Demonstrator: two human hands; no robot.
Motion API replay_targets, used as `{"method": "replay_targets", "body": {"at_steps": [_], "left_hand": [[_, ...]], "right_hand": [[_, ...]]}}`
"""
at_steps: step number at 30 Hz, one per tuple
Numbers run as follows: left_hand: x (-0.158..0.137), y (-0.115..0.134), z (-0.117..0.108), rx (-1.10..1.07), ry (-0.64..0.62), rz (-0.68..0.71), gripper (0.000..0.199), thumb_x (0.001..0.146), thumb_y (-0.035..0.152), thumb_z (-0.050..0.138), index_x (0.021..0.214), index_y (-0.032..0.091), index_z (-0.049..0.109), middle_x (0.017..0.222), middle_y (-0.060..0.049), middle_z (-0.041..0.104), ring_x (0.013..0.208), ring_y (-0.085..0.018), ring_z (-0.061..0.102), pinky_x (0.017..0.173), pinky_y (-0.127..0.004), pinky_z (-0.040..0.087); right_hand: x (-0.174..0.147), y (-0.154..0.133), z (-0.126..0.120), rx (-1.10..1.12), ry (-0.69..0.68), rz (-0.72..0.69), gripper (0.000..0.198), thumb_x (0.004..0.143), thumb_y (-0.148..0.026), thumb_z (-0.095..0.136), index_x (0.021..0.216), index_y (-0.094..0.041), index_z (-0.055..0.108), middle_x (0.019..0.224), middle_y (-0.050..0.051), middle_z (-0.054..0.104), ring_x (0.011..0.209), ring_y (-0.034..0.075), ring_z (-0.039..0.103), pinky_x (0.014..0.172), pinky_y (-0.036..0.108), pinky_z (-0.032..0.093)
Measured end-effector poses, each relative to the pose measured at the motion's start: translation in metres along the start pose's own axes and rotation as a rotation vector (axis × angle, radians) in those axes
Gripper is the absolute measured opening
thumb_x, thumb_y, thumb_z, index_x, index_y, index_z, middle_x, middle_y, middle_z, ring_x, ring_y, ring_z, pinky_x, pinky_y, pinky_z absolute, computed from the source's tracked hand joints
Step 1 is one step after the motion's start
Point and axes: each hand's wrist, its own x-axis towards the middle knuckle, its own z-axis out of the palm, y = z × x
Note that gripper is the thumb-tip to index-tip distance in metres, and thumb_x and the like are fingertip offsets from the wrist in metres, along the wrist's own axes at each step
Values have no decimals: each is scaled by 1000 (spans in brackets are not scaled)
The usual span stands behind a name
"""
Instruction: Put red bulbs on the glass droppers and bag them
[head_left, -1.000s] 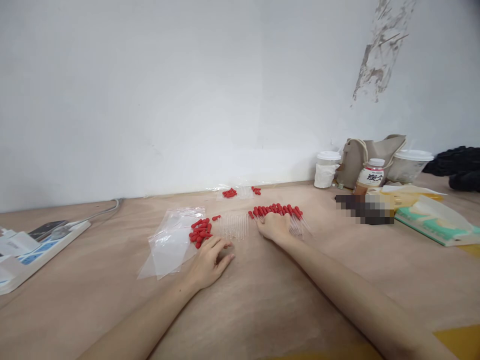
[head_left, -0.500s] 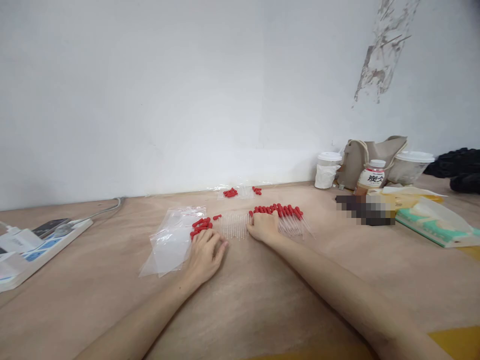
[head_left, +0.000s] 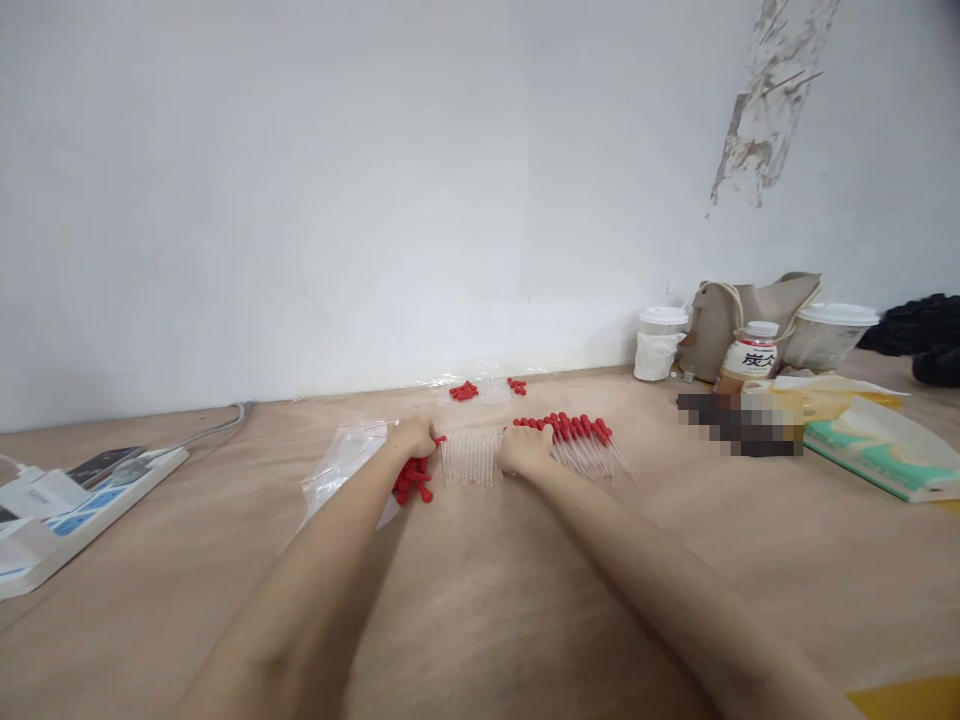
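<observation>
Red bulbs (head_left: pixel 414 484), heaped left of centre, were newly reached over by the left hand (head_left: pixel 414 437); clear tubes (head_left: pixel 469 461), mid-frame, were thereby flanked by it and right hand (head_left: pixel 525 450); fingers' hold could not be told.

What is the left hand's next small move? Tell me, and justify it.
The left hand should probably bring the red dropper bulb at its fingertips toward the right hand, since the clear tubes between the hands have no bulbs, while the droppers to the right do.
</observation>
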Motion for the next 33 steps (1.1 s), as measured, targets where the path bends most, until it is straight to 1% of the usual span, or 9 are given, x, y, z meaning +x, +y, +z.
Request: {"method": "replay_targets", "body": {"at_steps": [2, 5, 7, 10, 15, 18, 22, 28, 33], "left_hand": [[1, 1, 0, -26, -13, 0, 19, 83, 27, 52, 95, 13, 55, 93, -6, 58, 82, -18, 57, 71, -37, 46], [-5, 2, -10, -73, 56, 20, 5, 73, 18, 61, 75, 15, 58, 77, -8, 61, 79, -26, 58, 69, -44, 42], [-17, 6, -19, -113, 131, 57, 7, 67, 12, 61, 68, 17, 56, 74, -9, 61, 81, -30, 58, 69, -45, 39], [-54, 16, -25, -188, 203, 166, 15, 71, 11, 49, 82, 21, 54, 84, -6, 61, 80, -22, 58, 68, -34, 41], [-131, 40, -7, -303, 138, 514, 25, 66, 5, 44, 82, 20, 55, 75, -1, 58, 69, -16, 55, 60, -26, 41], [-155, 50, 5, -347, 137, 500, 24, 69, 5, 43, 84, 19, 56, 77, -1, 58, 68, -15, 54, 61, -26, 42], [-157, 54, 12, -436, 146, 452, 11, 77, 18, 51, 86, 19, 57, 80, -1, 57, 68, -14, 54, 61, -25, 42], [-149, 54, 17, -501, 142, 439, 13, 84, 22, 46, 80, 19, 58, 81, -1, 57, 77, -14, 54, 70, -26, 40], [-153, 60, 14, -622, 122, 367, 11, 86, 22, 41, 82, 18, 50, 73, 2, 55, 68, -13, 51, 62, -23, 38]], "right_hand": [[-2, 5, -6, 31, -21, 2, 18, 67, -22, 52, 77, -14, 64, 85, 14, 65, 82, 26, 58, 78, 41, 29], [-11, 21, -19, 93, -32, -29, 24, 74, -29, 44, 79, -14, 63, 84, 13, 65, 79, 24, 58, 70, 35, 34], [-21, 37, -27, 137, -26, -73, 30, 79, -31, 38, 79, -13, 61, 81, 13, 64, 75, 22, 58, 63, 29, 36], [-39, 64, -32, 211, 19, -175, 30, 84, -27, 31, 88, -13, 57, 84, 10, 63, 72, 16, 57, 57, 24, 35], [-59, 91, -7, 407, 266, -554, 28, 85, -20, 33, 109, -14, 47, 96, 7, 60, 83, 14, 54, 68, 23, 38], [-67, 91, 12, 373, 331, -627, 30, 86, -18, 32, 108, -17, 52, 100, 7, 59, 89, 15, 53, 77, 27, 36], [-77, 83, 24, 290, 330, -667, 28, 87, -18, 32, 97, -19, 58, 92, 5, 61, 82, 15, 54, 79, 31, 31], [-94, 73, 18, 304, 330, -715, 21, 85, -23, 39, 86, -20, 59, 84, 3, 61, 83, 15, 52, 79, 32, 28], [-104, 67, 14, 368, 350, -741, 17, 84, -22, 40, 85, -20, 58, 82, 2, 61, 78, 14, 52, 78, 32, 27]]}}
